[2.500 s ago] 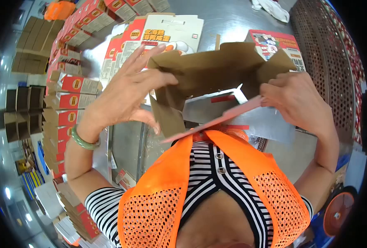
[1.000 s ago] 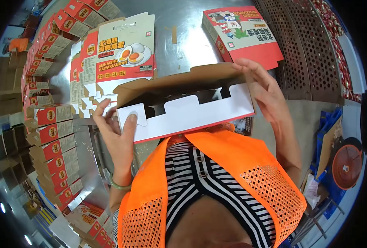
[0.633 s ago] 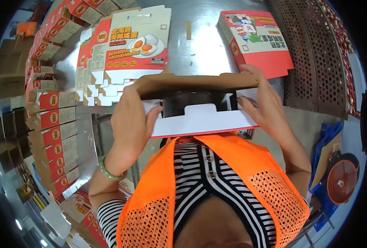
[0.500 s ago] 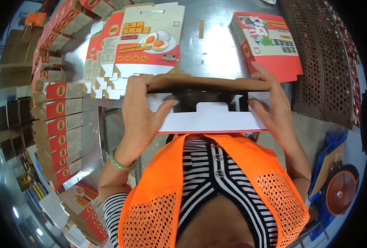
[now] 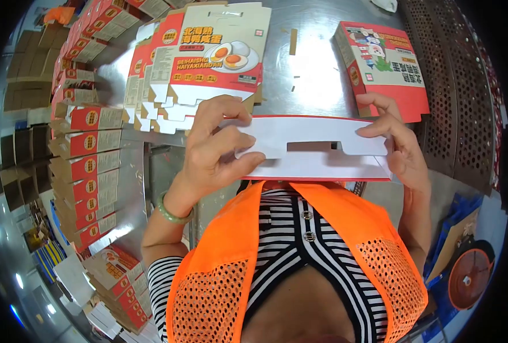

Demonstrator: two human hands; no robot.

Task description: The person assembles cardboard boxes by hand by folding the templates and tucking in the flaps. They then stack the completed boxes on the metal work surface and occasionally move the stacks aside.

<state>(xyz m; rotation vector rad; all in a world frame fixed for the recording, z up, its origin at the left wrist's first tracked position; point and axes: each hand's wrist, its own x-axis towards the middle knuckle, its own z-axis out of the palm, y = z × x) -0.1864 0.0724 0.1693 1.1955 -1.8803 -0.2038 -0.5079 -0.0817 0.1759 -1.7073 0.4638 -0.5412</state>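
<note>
Close to the body, a carton (image 5: 322,163) is held between both hands, its white inner flaps facing up and a dark slot between them. My left hand (image 5: 219,148) grips its left end, fingers curled over the flap and thumb near the slot's left side. At the right end, my right hand (image 5: 394,134) has its bent fingers on the white flap. Beyond the left hand lies a pile of flat printed cartons (image 5: 219,51) with egg pictures. A red and cream box (image 5: 383,68) lies past the right hand.
Rows of red and tan cartons (image 5: 91,171) line the left side. The metal table (image 5: 274,63) reflects bright light. A brown perforated panel (image 5: 448,97) stands at the right. A round orange-brown object (image 5: 470,277) is at the lower right.
The carton's brown upper flap and dark opening no longer show; white flaps now lie across it. Both hands have shifted from its sides onto the flaps.
</note>
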